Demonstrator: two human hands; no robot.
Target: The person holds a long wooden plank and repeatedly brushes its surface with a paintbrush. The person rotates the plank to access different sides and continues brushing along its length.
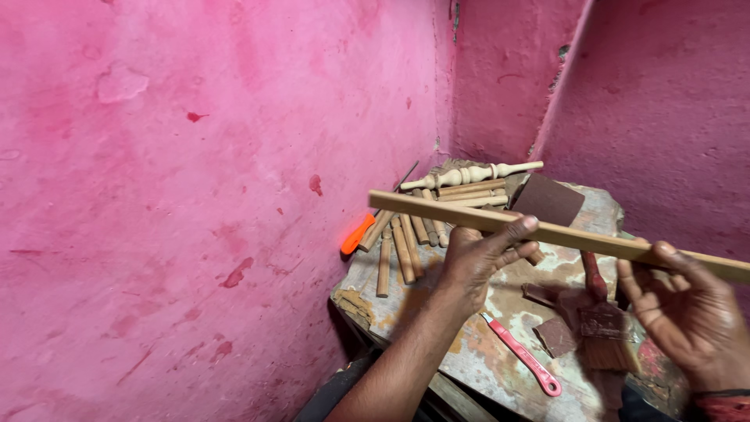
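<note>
A long thin wooden strip runs across the view from upper left to lower right, held in the air over a worn table. My left hand grips the strip near its middle, thumb on top. My right hand holds the strip's right end, fingers curled beneath it. Below the hands lie a brush with a reddish handle and small brown sandpaper pieces.
Several wooden dowels and a turned spindle lie at the table's far side, beside a brown sandpaper sheet. An orange handle sticks off the left edge. A pink-handled tool lies near the front. Pink walls close in around the table.
</note>
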